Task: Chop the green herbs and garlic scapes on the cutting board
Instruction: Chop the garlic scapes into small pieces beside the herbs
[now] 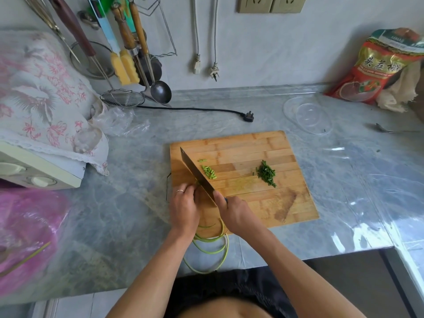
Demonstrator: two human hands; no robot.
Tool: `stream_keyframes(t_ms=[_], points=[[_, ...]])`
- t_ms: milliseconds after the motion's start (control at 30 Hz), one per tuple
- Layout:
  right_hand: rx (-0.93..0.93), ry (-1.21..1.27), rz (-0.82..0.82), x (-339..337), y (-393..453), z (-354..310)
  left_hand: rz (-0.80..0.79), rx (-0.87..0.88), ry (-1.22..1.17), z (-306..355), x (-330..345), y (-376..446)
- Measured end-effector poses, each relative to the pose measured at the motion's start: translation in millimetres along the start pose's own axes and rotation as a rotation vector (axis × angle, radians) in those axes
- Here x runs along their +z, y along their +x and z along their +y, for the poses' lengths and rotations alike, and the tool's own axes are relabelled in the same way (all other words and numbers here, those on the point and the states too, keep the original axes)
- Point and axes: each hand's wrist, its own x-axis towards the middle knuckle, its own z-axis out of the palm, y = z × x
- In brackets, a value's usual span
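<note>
A bamboo cutting board point(252, 148) lies on the grey marble counter. My right hand point(234, 212) grips the handle of a cleaver point(197, 175), whose blade rests edge-down on the board's left part. My left hand point(184, 203), fingers curled, holds the garlic scapes point(213, 249) against the board just left of the blade. The long scape ends curl off the board's near edge. Short light-green cut pieces point(208, 172) lie right of the blade. A small pile of chopped dark-green herbs point(266, 174) sits mid-board.
Two clear plastic bowls point(307, 115) stand behind the board on the right, with a spoon point(383, 128) and a red food bag point(376, 67) beyond. A black plug and cord point(249, 116) lie behind the board. Utensils hang at the back left; a cloth-covered appliance point(39, 88) stands left.
</note>
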Motion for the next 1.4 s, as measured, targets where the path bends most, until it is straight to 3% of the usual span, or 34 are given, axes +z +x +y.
stream_keyframes(t_ms=[267, 467, 700, 1400], points=[[0.117, 0.375, -0.006, -6.7, 0.7, 3.0, -0.037, 0.008, -0.016, 2.5, -5.8, -1.9], [0.005, 0.126, 0.054, -18.9, 6.7, 1.9, -0.025, -0.029, -0.094, -2.3, -7.4, -0.9], [-0.097, 0.025, 0.046, -15.9, -4.8, 5.3, -0.039, 0.008, -0.061, -8.4, -8.2, 10.4], [-0.076, -0.217, 0.018, -1.1, -8.4, 7.9, -0.074, 0.001, -0.043, -5.0, -1.4, 6.2]])
